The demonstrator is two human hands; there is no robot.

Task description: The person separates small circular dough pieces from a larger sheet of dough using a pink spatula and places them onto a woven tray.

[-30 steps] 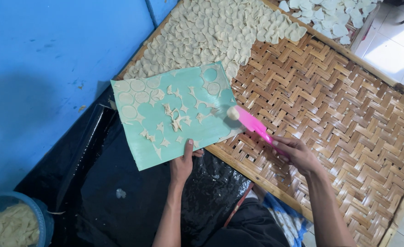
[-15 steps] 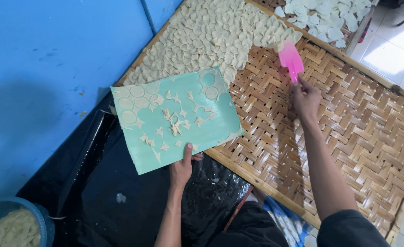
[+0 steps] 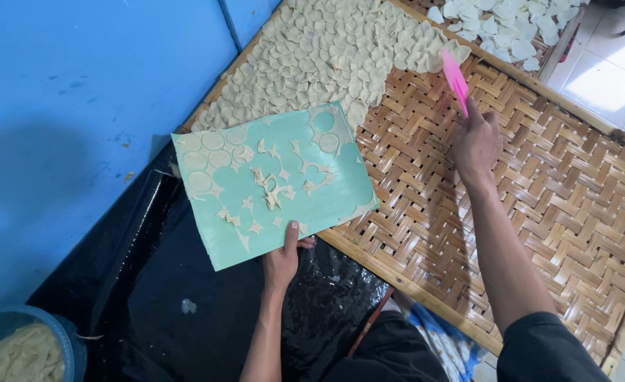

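Both hands closed: left gripping teal board, right pink scraper.

- Small home-style food workshop, cracker or chip making.
- Large woven bamboo tray, part covered with thin pale dough discs laid out in rows.
- Blue bucket of raw dough.
- Blue painted wall, black plastic sheeting, white tiled floor.

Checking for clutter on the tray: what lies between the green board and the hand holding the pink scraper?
In the head view, only bare woven bamboo tray lies between the green board and the right hand gripping the pink scraper.
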